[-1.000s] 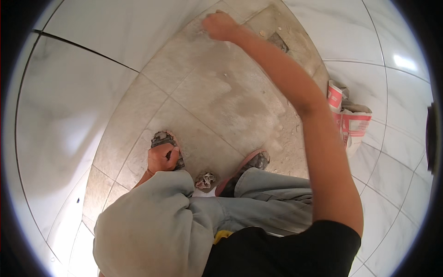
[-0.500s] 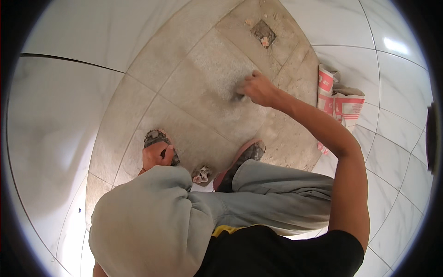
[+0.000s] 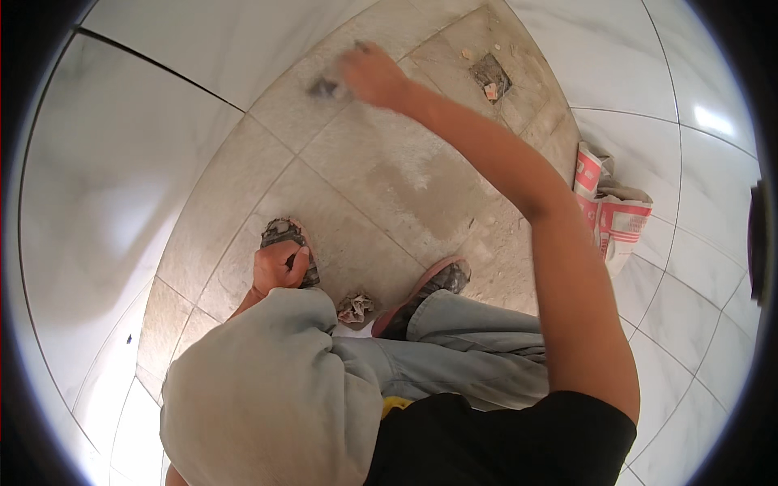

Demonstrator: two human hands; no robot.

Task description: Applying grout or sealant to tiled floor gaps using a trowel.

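At the far part of the dusty beige tiled floor (image 3: 324, 194), my right hand (image 3: 365, 73) is blurred, fingers curled around something dark and indistinct (image 3: 327, 87) at floor level. My left hand (image 3: 277, 266) is closed in a loose fist over my left sandal (image 3: 284, 231); whatever it may hold is hidden. A crumpled pale scrap (image 3: 355, 306) lies between my feet.
White marbled tile walls (image 3: 105, 178) rise on both sides. A square floor recess (image 3: 502, 77) with debris is at the upper right. Folded paper sacks with red print (image 3: 620, 219) lean at the right wall. My right sandal (image 3: 442, 275) rests right of centre.
My right hand came back from the upper floor toward the middle half a second ago, then moved up and left again. My left hand stays over the sandal.
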